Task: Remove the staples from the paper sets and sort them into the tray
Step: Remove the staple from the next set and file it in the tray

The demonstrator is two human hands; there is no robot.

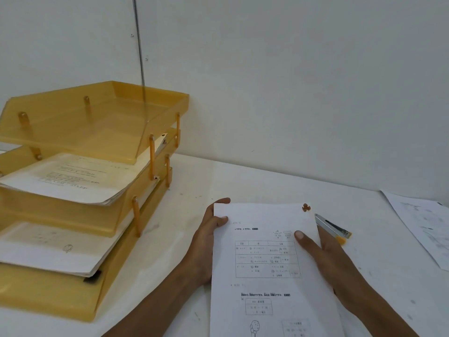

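Observation:
A white paper set [264, 263] with printed tables is held upright-facing in front of me, over the table. My left hand [206, 242] grips its left edge, fingers curled over the top left corner. My right hand [325, 259] holds the right edge, thumb on the sheet. A small brown mark [306, 207] sits at the paper's top right corner. A metal staple remover [332, 228] with an orange tip lies on the table just behind my right hand. The amber three-tier tray [155, 152] stands at the left; its middle and bottom tiers hold paper stacks, the top tier holds none.
More printed sheets [422, 222] lie at the table's right edge. A white wall [291, 93] closes the back of the white table [194, 190]. A thin dark cable [139, 45] hangs down the wall behind the tray.

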